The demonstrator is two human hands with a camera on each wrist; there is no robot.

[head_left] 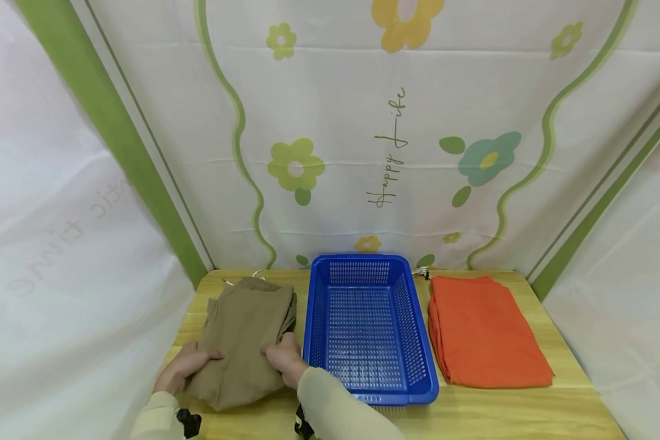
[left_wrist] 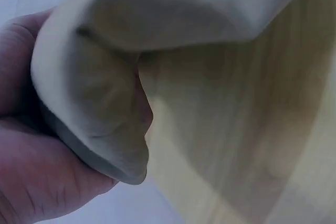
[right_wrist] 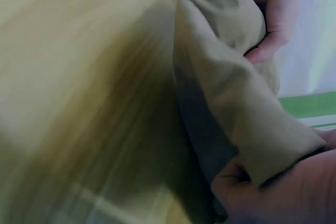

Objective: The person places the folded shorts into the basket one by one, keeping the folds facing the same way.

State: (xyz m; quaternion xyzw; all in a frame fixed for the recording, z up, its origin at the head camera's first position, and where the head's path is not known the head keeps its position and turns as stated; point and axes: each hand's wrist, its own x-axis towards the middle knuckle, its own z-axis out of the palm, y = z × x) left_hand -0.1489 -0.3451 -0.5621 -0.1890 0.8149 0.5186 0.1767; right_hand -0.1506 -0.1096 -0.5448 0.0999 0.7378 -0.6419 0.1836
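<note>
Khaki drawstring pants (head_left: pixel 242 342) lie folded at the left of the table, their gathered waistband and white cord toward the back. At the left edge, my left hand (head_left: pixel 189 362) grips the cloth, its thumb on top. My right hand (head_left: pixel 288 357) pinches the right edge. In the left wrist view, the left hand (left_wrist: pixel 37 177) holds a rounded fold of the fabric (left_wrist: pixel 105 98). From the right wrist, the near end of the pants (right_wrist: pixel 236 98) bows up over the wood between both hands, with the right hand (right_wrist: pixel 289 192) at the lower right. Some fingers are hidden under the cloth.
A blue perforated plastic basket (head_left: pixel 430 373) stands mid-table, close beside my right hand and forearm. Right of it lies a folded orange garment (head_left: pixel 486 333) with a white cord (head_left: pixel 422 271). Printed white fabric walls (head_left: pixel 330 110) enclose the wooden table (head_left: pixel 495 415) at the back and sides.
</note>
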